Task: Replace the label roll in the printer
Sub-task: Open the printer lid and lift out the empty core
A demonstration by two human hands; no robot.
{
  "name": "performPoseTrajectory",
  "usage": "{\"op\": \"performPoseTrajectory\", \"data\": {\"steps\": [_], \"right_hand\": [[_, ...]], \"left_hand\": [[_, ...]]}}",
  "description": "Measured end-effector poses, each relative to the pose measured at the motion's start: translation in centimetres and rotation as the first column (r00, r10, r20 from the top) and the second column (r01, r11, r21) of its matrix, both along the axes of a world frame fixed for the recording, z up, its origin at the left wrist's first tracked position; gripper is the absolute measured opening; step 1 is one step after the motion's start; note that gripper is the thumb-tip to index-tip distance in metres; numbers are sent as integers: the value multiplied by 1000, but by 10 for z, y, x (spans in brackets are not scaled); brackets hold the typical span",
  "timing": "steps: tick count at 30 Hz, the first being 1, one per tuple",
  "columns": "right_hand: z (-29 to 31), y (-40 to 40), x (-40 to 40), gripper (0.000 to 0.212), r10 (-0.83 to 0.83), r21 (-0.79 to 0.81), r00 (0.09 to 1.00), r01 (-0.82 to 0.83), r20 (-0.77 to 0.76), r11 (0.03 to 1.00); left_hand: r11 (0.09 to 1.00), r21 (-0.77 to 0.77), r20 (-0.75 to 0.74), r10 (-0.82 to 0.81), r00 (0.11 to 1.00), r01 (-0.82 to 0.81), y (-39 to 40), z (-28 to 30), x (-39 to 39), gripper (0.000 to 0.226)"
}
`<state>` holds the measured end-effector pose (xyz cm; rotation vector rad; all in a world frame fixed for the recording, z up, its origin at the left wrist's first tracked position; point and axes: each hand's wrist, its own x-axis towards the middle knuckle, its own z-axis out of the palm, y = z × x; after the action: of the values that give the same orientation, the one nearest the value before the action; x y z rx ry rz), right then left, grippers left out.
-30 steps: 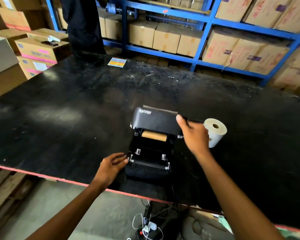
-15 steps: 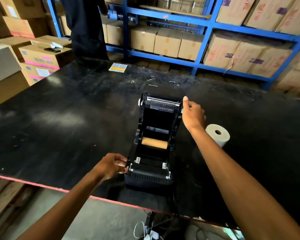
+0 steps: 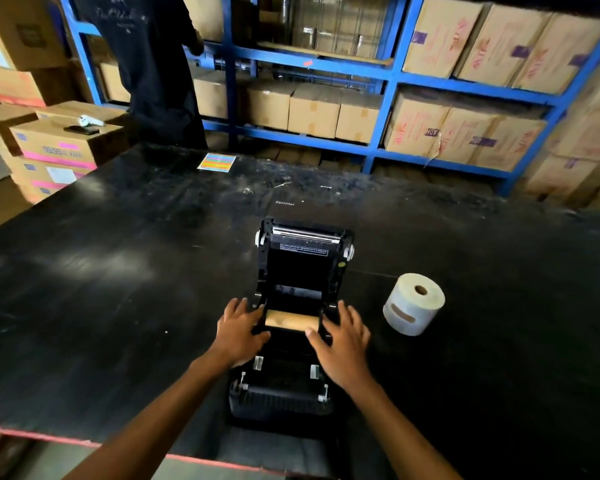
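Black worktable: spent cardboard core lies crosswise between left hand and right hand, fingers spread, gripping nothing; both equally near.

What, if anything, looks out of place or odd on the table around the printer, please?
Nothing looks damaged or spilled. The printer lies with its lid fully open, a bare cardboard core in the bay between both hands. The new label roll stands on end to its right. The table is only scuffed and dusty.

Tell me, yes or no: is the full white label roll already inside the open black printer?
No: the white label roll stands on the black table, right of the printer.
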<state>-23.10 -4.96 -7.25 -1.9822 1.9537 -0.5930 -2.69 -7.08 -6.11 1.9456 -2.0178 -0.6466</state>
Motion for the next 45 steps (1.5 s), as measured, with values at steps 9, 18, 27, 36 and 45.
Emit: {"op": "performPoseTrajectory", "data": {"steps": [9,18,27,36,45], "right_hand": [[7,11,3,46,15,-72,876,22,483,997],[37,12,-17,47,90,-254,647,165,757,953],[28,10,-138,48,-25,-119,502,253,865,960],[-32,35,-264,42,-352,252,212,390,912,886],[-50,44,-288,40,-422,318,301,337,855,886]], "left_hand": [[983,-168,-438,-4,899,-78,13,7,-11,45],[929,-282,-644,2,765,-241,21,43,-43,47],[998,-64,-813,-50,580,-3,18,38,-156,47],[980,-55,-448,-195,873,190,-18,-34,-237,46],[901,-190,22,-392,920,389,-32,-79,-264,30]]}}
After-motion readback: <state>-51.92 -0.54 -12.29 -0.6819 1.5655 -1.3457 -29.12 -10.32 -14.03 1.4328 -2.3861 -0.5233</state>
